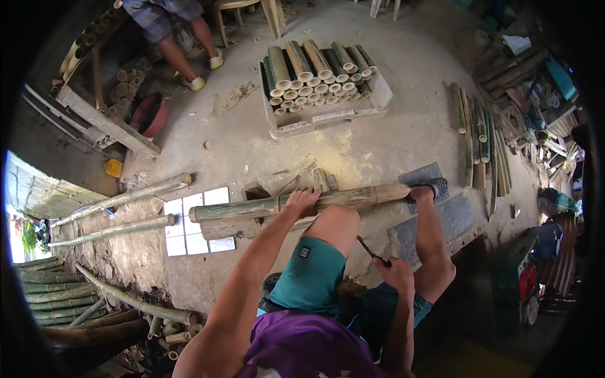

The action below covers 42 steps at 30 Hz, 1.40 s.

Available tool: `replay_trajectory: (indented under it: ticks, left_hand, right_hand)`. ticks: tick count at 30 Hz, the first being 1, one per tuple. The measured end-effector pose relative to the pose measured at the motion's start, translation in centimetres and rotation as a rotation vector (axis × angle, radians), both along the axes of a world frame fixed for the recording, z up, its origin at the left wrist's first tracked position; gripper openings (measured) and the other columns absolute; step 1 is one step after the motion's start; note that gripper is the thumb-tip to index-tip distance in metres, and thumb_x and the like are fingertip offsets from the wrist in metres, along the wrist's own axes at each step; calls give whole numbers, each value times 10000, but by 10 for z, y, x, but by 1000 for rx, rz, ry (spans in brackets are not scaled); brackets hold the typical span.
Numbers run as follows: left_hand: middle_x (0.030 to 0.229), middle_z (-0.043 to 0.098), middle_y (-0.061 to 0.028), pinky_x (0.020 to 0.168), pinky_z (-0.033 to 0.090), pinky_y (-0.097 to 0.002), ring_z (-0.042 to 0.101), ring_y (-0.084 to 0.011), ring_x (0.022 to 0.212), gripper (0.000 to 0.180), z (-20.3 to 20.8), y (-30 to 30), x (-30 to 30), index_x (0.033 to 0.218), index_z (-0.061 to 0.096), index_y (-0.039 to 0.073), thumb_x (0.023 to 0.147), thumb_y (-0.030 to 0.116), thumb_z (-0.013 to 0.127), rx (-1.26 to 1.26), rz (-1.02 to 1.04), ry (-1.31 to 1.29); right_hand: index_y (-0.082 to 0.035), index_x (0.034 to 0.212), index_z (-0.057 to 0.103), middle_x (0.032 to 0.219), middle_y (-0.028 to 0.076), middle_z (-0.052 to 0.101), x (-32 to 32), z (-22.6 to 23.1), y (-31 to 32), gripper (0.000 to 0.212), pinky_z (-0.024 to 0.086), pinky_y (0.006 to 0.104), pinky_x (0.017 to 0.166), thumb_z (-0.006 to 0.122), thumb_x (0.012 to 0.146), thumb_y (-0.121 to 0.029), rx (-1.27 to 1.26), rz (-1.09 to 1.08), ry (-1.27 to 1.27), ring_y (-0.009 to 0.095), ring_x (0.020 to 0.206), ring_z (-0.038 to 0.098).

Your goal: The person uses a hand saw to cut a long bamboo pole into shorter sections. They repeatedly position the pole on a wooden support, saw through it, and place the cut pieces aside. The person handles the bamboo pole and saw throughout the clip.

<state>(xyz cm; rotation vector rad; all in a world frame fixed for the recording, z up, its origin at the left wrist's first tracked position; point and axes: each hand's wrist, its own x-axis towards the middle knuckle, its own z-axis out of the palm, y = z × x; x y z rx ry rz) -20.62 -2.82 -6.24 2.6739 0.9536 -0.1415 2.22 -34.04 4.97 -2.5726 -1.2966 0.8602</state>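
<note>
Green in part, the bamboo pole [252,208] is clasped by the left hand [301,203] near the knee [340,223]; a slim tool [373,254] is gripped in the right hand [397,276]; short lengths [317,58] are already stacked in the crate [328,121], this pole seemingly left uncut

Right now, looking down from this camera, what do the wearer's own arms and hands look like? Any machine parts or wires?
They are ordinary human ones: the left hand and right hand show no gloves. No sleeve, watch, cable or marking can be made out on the left arm or right arm. Between them is a purple top.
</note>
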Motion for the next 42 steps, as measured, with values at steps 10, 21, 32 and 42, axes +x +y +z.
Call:
replay_trajectory:
  ticks: [10, 21, 32, 42]
  left_hand:
    - [1203, 607, -177, 1000, 428, -474, 588, -355, 1151, 642, -30, -22, -41, 1552, 356, 189, 974, 360, 576, 100, -21, -61]
    - [1337, 531, -194, 1055, 377, -506, 495, -376, 1273, 732, -30, -27, -76, 1482, 438, 159, 849, 395, 719, 87, 94, -119]
    - [1256, 497, -174, 1003, 385, -506, 500, -358, 1183, 733, -61, -57, -231, 1330, 487, 71, 711, 196, 859, 208, 545, 128]
    - [1337, 642, -218, 1032, 484, -457, 598, -370, 1264, 839, -12, -17, -228, 1397, 544, 5, 700, 351, 860, -641, 417, 101]
  right_hand:
    - [68, 880, 721, 879, 316, 679, 22, -15, 4, 753, 513, 541, 806, 572, 918, -669, -5, -86, 34, 489, 925, 663]
    - [65, 810, 698, 813, 322, 661, 20, -13, 7, 762, 515, 529, 765, 595, 901, -684, -50, -35, -7, 491, 870, 664]
    - [63, 855, 704, 853, 311, 679, 9, 2, 17, 800, 534, 513, 781, 615, 852, -733, -157, -34, 12, 463, 909, 682]
    - [-9, 1000, 684, 915, 254, 688, 12, -2, -16, 564, 529, 479, 788, 802, 762, -506, -27, 202, 132, 445, 916, 668]
